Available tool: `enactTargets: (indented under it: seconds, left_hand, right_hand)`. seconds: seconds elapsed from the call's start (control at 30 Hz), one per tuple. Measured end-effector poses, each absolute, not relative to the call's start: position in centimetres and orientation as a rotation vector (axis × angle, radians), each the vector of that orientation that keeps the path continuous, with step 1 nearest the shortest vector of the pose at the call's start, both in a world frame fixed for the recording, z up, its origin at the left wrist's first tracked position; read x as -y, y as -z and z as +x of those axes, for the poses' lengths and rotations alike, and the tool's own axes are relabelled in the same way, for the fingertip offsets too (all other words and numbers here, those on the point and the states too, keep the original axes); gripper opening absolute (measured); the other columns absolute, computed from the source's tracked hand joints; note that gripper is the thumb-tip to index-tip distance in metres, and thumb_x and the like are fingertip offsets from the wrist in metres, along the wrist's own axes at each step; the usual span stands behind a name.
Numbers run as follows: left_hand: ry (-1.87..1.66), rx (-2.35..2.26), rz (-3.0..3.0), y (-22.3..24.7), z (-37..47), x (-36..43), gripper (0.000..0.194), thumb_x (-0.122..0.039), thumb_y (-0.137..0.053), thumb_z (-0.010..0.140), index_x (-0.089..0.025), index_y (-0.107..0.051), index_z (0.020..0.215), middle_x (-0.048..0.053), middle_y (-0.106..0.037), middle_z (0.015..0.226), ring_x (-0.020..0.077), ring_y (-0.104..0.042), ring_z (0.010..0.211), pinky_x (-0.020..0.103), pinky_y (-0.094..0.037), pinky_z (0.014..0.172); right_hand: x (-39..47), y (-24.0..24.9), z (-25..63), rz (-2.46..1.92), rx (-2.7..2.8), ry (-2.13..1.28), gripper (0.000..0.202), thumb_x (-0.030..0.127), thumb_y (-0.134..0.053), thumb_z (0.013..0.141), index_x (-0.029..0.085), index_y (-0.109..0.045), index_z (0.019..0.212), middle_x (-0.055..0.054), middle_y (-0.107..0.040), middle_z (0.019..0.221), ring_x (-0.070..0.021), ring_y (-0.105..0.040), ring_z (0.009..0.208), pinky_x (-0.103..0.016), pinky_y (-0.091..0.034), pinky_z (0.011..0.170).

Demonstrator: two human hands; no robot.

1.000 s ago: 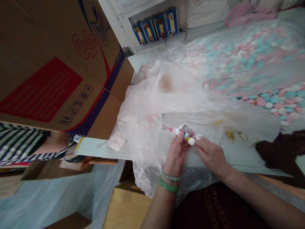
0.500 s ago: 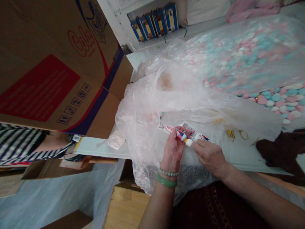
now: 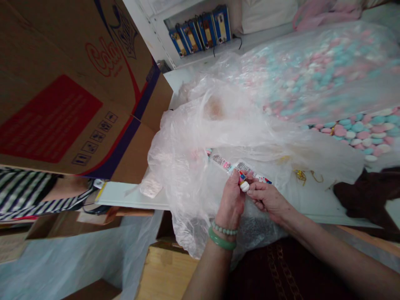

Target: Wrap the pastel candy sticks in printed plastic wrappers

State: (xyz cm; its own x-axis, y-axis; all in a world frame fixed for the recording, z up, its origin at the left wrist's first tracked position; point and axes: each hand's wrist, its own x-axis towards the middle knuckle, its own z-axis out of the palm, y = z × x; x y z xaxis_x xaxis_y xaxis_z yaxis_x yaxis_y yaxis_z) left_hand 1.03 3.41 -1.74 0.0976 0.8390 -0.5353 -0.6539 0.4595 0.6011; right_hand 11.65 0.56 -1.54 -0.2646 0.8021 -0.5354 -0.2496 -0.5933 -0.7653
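Note:
My left hand (image 3: 231,200), with green and beaded bracelets on the wrist, grips a small colourful tube-shaped item with a white end (image 3: 243,183). My right hand (image 3: 265,199) meets it from the right, its fingertips pinching the same white end. Both hands hover over a crumpled clear plastic bag (image 3: 215,137) at the near edge of a white table (image 3: 125,193). Printed paper labels (image 3: 242,167) lie just beyond my fingers.
A large cardboard box (image 3: 71,87) looms at the left. Pink, blue and white oval pieces (image 3: 362,131) fill a plastic sheet at the right. Gold wire bits (image 3: 304,177) and dark cloth (image 3: 365,196) lie on the table. A person's striped sleeve (image 3: 25,193) shows at far left.
My hands have drawn closer together on the small item, and its white end has tilted down toward me. The view shifted slightly.

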Motion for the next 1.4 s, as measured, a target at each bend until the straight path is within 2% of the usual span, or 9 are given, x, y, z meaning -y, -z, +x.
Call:
enactTargets:
  seconds: [0.13,0.23,0.4,0.63,0.8,0.97,1.13,1.27,1.4]
  left_hand:
    - [-1.026,-0.828,0.186,0.7,-0.2,-3.9,0.026,-0.04,-0.061,0.081,-0.014,-0.062,0.087,0.007,-0.066,0.086,0.0179,-0.063,0.08,0.035,-0.048,0.084]
    - [-1.125,-0.799,0.176,-0.2,-1.6,-4.7,0.018,-0.03,-0.064,0.08,-0.017,-0.061,0.092,0.006,-0.065,0.093,0.0195,-0.063,0.086,0.038,-0.048,0.086]
    - [-1.212,-0.83,0.137,-0.5,-1.9,-5.6,0.011,-0.027,-0.059,0.083,-0.016,-0.06,0.084,0.002,-0.061,0.076,0.0154,-0.062,0.074,0.033,-0.05,0.078]
    - [-1.181,-0.937,0.104,0.8,0.5,-4.6,0.02,-0.029,-0.053,0.086,-0.016,-0.055,0.071,0.0,-0.054,0.063,0.0123,-0.057,0.061,0.03,-0.05,0.072]
    - [-1.071,-1.015,0.076,1.0,0.3,-4.6,0.024,-0.029,-0.047,0.089,-0.014,-0.055,0.072,0.003,-0.056,0.064,0.0132,-0.057,0.061,0.027,-0.049,0.064]
    - [-1.171,-1.025,0.078,1.2,-0.7,-5.1,0.008,-0.019,-0.055,0.083,-0.015,-0.055,0.076,0.001,-0.056,0.067,0.0126,-0.058,0.062,0.029,-0.051,0.071]
    - [-1.191,-1.002,0.029,1.7,-1.0,-5.2,0.006,-0.02,-0.055,0.084,-0.014,-0.056,0.082,0.002,-0.057,0.071,0.0136,-0.06,0.065,0.03,-0.051,0.071]
    - [-1.218,-0.96,0.041,1.8,-1.1,-5.4,0.005,-0.019,-0.054,0.085,-0.014,-0.055,0.083,0.002,-0.055,0.07,0.0127,-0.058,0.063,0.027,-0.049,0.066]
    - [-1.233,-0.98,0.076,1.7,-0.5,-5.2,0.009,-0.018,-0.055,0.082,-0.016,-0.051,0.075,-0.002,-0.052,0.064,0.0102,-0.054,0.058,0.026,-0.047,0.066]
  right_hand:
    - [-0.5,1.7,12.2,-1.197,0.649,-1.934,0.023,0.033,-0.066,0.065,0.018,-0.049,0.062,0.009,-0.037,0.049,-0.0035,-0.026,0.038,-0.021,-0.012,0.038]
    - [-0.5,1.8,12.6,-1.201,0.649,-1.98,0.024,0.033,-0.068,0.066,0.017,-0.05,0.063,0.009,-0.038,0.049,-0.003,-0.026,0.038,-0.02,-0.012,0.038]
    - [-0.4,2.0,12.5,-1.241,0.665,-2.012,0.023,0.033,-0.068,0.065,0.017,-0.051,0.063,0.009,-0.037,0.047,-0.0028,-0.025,0.037,-0.02,-0.01,0.037]
    - [-0.5,1.9,12.5,-1.246,0.623,-1.996,0.027,0.036,-0.067,0.066,0.018,-0.047,0.063,0.009,-0.04,0.048,-0.0023,-0.025,0.035,-0.02,-0.009,0.036]
    - [-0.8,1.6,13.1,-1.233,0.561,-2.066,0.025,0.033,-0.068,0.064,0.018,-0.048,0.066,0.009,-0.041,0.049,-0.0013,-0.023,0.034,-0.019,-0.009,0.035]
    - [-0.8,1.7,13.7,-1.166,0.597,-2.189,0.022,0.027,-0.068,0.065,0.017,-0.049,0.065,0.009,-0.042,0.049,-0.0008,-0.023,0.033,-0.018,-0.008,0.034]
    - [-0.7,1.8,13.5,-1.178,0.617,-2.205,0.02,0.028,-0.067,0.065,0.016,-0.051,0.066,0.009,-0.043,0.05,-0.0007,-0.023,0.034,-0.018,-0.007,0.034]
    - [-0.7,1.8,13.2,-1.231,0.634,-2.147,0.021,0.031,-0.067,0.064,0.017,-0.05,0.064,0.009,-0.041,0.049,-0.0015,-0.022,0.034,-0.02,-0.008,0.035]
    - [-0.6,2.0,12.9,-1.337,0.749,-1.994,0.02,0.033,-0.064,0.064,0.019,-0.05,0.062,0.009,-0.036,0.046,-0.004,-0.023,0.037,-0.022,-0.01,0.038]
